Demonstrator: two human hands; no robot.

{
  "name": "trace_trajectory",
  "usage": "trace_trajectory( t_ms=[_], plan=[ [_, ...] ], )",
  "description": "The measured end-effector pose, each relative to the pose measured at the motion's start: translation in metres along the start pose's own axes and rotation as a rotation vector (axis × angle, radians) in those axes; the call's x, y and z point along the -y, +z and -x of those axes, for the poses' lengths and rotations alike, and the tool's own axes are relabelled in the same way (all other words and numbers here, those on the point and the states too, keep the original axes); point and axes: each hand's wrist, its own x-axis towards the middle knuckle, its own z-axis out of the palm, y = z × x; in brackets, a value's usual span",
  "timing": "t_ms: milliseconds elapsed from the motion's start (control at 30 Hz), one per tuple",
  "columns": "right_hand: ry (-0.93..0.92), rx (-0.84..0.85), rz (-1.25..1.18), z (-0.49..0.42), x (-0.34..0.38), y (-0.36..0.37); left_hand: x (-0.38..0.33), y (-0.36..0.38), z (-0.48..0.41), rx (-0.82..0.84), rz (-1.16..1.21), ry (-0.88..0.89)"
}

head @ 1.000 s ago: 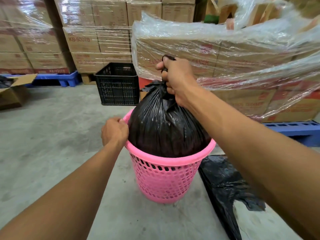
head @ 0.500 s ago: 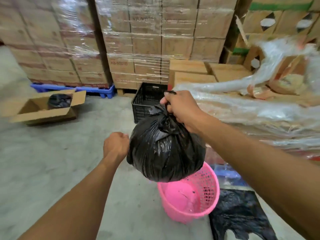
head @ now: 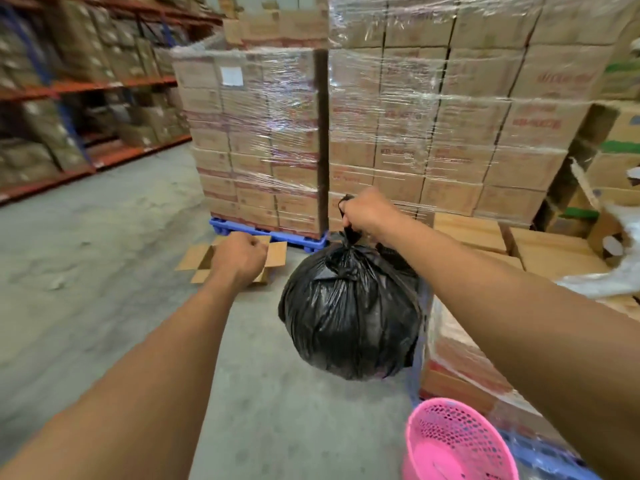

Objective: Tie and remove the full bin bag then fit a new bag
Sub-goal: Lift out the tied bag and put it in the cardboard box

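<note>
A full black bin bag (head: 349, 313), knotted at the top, hangs in the air from my right hand (head: 369, 211), which grips the knot. The pink mesh bin (head: 453, 445) stands on the concrete floor at the lower right, below and to the right of the bag, with no bag inside it. My left hand (head: 240, 256) is a closed fist with nothing in it, held out to the left of the bag and apart from it. The spare black bag is out of view.
An open cardboard box (head: 273, 254) lies on the floor behind my left hand. Shrink-wrapped carton pallets (head: 415, 133) on a blue pallet base (head: 270, 233) stand ahead. More wrapped cartons (head: 460, 358) crowd the right. Orange racking (head: 69, 88) lines the left, past bare concrete.
The full bag came up out of the pink bin in my right hand. My left hand let go of the bin rim. The view swung left, so the bin now sits at the lower right.
</note>
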Motion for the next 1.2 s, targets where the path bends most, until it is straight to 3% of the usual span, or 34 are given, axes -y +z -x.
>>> trace_trajectory(
  t_ms=[300, 533, 800, 967, 1200],
  plan=[
    [-0.081, 0.155, 0.007, -0.070, 0.091, 0.096, 0.082, -0.076, -0.078, -0.114, -0.162, -0.107],
    [-0.153, 0.353, 0.045, -0.180, 0.133, 0.193, 0.134, -0.072, -0.205, -0.099, -0.450, -0.022],
    [-0.163, 0.531, 0.068, -0.335, 0.217, 0.306, 0.181, -0.072, -0.365, -0.083, -0.593, -0.003],
    [-0.182, 0.525, 0.081, -0.429, 0.263, 0.370, 0.223, -0.082, -0.465, -0.134, -0.621, -0.010],
    [-0.089, 0.456, 0.044, -0.569, 0.318, 0.478, 0.303, -0.090, -0.640, -0.185, -0.681, 0.114]
  ],
)
